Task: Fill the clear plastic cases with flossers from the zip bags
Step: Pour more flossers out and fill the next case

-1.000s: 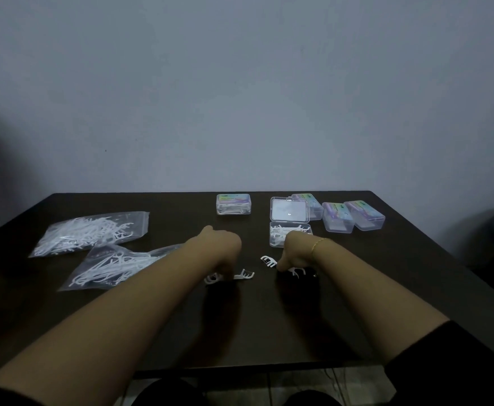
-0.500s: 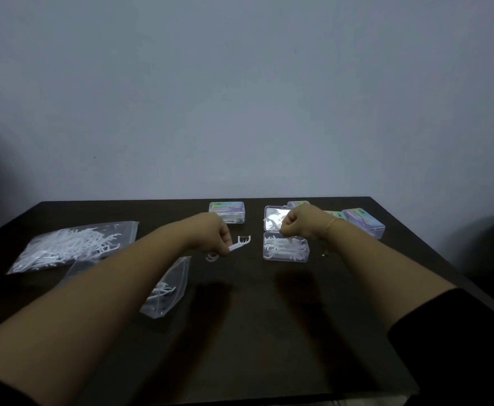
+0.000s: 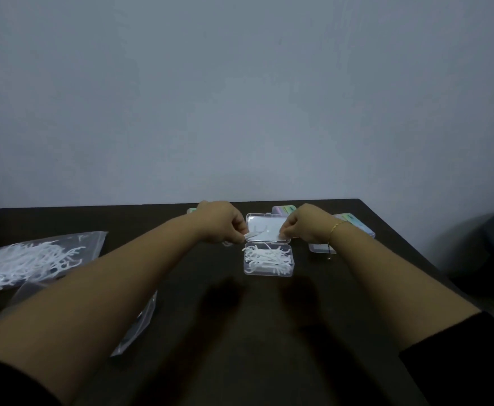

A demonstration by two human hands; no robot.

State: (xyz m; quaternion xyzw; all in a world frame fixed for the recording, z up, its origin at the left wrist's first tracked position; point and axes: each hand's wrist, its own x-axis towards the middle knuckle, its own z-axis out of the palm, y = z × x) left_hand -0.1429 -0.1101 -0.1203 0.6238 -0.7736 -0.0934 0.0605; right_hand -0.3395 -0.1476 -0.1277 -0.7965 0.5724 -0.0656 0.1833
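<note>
The open clear plastic case (image 3: 268, 260) sat on the dark table (image 3: 239, 332), a little past its middle, its shallow base heaped with white flossers (image 3: 266, 257) that lay crisscrossed and rose to the rim. Its lid (image 3: 267, 228) stood tipped up behind the base, glossy and pale. The left hand (image 3: 220, 225) had curled fingers pinching a white flosser (image 3: 254, 233) at the lid's left edge. The right hand (image 3: 305, 227) was curled too, fingertips at the lid's right edge; what it pinched, I could not tell. A zip bag (image 3: 31, 259) full of white flossers lay well to the left, and a second zip bag (image 3: 138, 320) showed partly under the left forearm. Closed cases (image 3: 354, 225) with coloured labels stood behind the hands.
</note>
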